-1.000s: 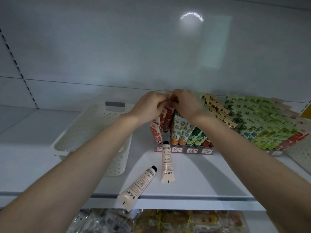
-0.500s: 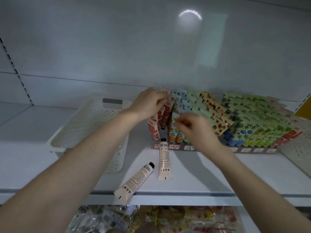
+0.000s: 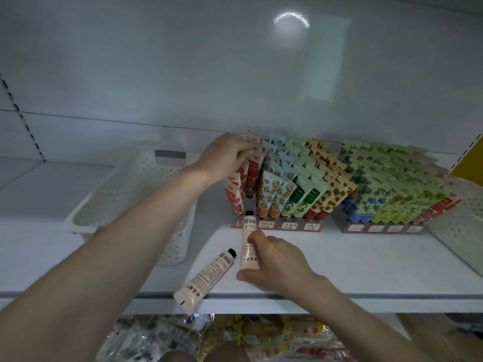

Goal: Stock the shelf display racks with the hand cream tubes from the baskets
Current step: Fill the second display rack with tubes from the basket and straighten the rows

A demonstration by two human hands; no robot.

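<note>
Here the left hand (image 3: 227, 158) reaches to the left display rack (image 3: 287, 226) at the back of the shelf (image 3: 366, 257) and pinches the tops of the red tubes (image 3: 235, 194) in its leftmost column. Well apart from it, the right hand (image 3: 279, 259) curls its fingers over the lower end of a cream tube (image 3: 248, 231) lying flat, cap toward the rack. A second cream tube (image 3: 206, 275) lies aslant just beside it, near the white basket (image 3: 125, 194).
</note>
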